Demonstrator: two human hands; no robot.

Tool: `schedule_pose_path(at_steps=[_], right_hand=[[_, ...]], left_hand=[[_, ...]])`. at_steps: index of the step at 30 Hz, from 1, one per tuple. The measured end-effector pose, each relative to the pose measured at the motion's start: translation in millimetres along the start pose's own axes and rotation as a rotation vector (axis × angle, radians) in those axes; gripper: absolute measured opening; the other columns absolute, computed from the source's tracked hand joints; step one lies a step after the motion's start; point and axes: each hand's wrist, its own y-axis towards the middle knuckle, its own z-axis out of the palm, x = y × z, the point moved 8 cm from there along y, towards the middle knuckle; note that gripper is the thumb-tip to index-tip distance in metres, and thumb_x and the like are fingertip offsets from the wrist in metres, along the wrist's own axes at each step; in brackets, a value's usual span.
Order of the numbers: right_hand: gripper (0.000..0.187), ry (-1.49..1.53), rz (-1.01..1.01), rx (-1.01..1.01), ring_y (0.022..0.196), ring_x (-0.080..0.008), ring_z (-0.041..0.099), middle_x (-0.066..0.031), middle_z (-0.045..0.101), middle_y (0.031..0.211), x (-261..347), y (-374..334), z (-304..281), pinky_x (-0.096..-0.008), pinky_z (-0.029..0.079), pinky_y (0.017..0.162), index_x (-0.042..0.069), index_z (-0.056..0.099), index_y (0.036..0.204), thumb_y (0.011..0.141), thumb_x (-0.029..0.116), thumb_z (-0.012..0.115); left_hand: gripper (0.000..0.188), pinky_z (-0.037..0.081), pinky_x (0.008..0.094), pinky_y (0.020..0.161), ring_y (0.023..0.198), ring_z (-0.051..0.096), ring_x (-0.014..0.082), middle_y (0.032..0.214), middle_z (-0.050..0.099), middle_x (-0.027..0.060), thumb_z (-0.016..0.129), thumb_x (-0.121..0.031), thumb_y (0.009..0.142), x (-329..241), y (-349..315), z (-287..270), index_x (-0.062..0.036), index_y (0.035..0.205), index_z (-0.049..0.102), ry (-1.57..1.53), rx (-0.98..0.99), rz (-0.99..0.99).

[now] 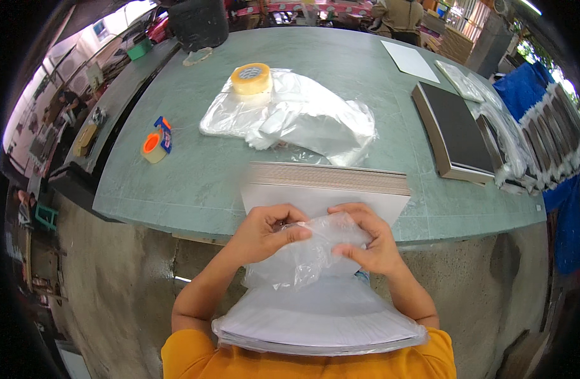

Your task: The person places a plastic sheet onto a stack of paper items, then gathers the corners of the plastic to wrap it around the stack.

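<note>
A clear plastic bag (296, 268) is pinched between both my hands, its loose film bunched up at the far end. My left hand (268, 234) has thumb and fingers closed on the film from the left. On the other side my right hand (366, 237) grips the film, fingers curled. White sheets (315, 319) fill the bag's near end, which rests against my chest. Just beyond my hands, a stack of white-faced boards (328, 183) with brownish layered edges sits at the table's front edge, partly hidden by my hands and the film.
A roll of clear tape (252, 79) lies on folded plastic bags (309, 114) on the green table (176, 183). To the left is a tape dispenser (156, 144). At right are a dark-topped board stack (454, 129), a white sheet (410, 61) and wrapped bundles (549, 136). Another person (400, 19) is at the back.
</note>
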Motion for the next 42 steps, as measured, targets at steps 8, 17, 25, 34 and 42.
schedule_pose_path(at_steps=[8, 17, 25, 34, 42], right_hand=[[0.014, 0.221, 0.336, 0.183, 0.065, -0.0046, 0.05, 0.0006, 0.056, 0.073, -14.7, -20.6, 14.4, -0.0201, 0.039, 0.055, 0.002, 0.06, 0.073, 0.07, 0.012, 0.07], [0.02, 0.021, 0.399, 0.201, 0.058, -0.0057, 0.047, -0.0003, 0.054, 0.068, 0.7, -10.0, -11.0, -0.0193, 0.036, 0.05, 0.002, 0.057, 0.075, 0.072, 0.018, 0.068], [0.023, 0.586, 0.557, 0.156, 0.058, -0.0068, 0.048, -0.0008, 0.054, 0.067, -24.9, -9.3, 20.1, -0.0219, 0.039, 0.05, 0.006, 0.052, 0.071, 0.082, 0.025, 0.058], [0.012, 0.398, 0.338, 0.286, 0.068, -0.0128, 0.054, -0.0042, 0.056, 0.073, 2.9, -7.7, 21.4, -0.0243, 0.043, 0.063, 0.002, 0.058, 0.076, 0.08, 0.013, 0.06], [0.015, -0.109, -0.429, -0.069, 0.083, -0.0156, 0.051, -0.0087, 0.054, 0.089, 96.2, 4.8, -17.3, -0.0281, 0.038, 0.075, 0.002, 0.057, 0.084, 0.076, 0.014, 0.062]], left_hand=[[0.016, 0.04, 0.0216, 0.06, 0.065, 0.049, 0.0085, 0.071, 0.058, 0.0035, 0.056, -0.013, 0.082, -28.7, 1.2, -19.0, 0.0018, 0.084, 0.059, 0.163, -0.286, 0.122], [0.013, 0.037, 0.0209, 0.053, 0.057, 0.046, 0.0078, 0.064, 0.052, 0.0008, 0.065, -0.011, 0.073, -73.7, -8.7, -16.8, -0.0005, 0.076, 0.057, 0.602, -0.455, 0.386], [0.012, 0.035, 0.0237, 0.048, 0.05, 0.044, 0.0097, 0.056, 0.051, 0.0033, 0.063, -0.01, 0.073, -39.2, -5.4, 33.0, -0.0024, 0.065, 0.057, 0.473, 0.005, 0.149], [0.013, 0.04, 0.0282, 0.063, 0.067, 0.05, 0.0154, 0.078, 0.055, 0.0034, 0.054, -0.015, 0.08, -112.0, -70.5, -70.1, -0.0026, 0.082, 0.054, 0.693, -1.07, 0.673], [0.027, 0.039, 0.0308, 0.053, 0.059, 0.051, 0.0141, 0.069, 0.056, 0.0079, 0.064, -0.024, 0.071, -45.9, -39.0, 15.8, 0.0013, 0.075, 0.056, 0.162, -0.292, 0.178]])
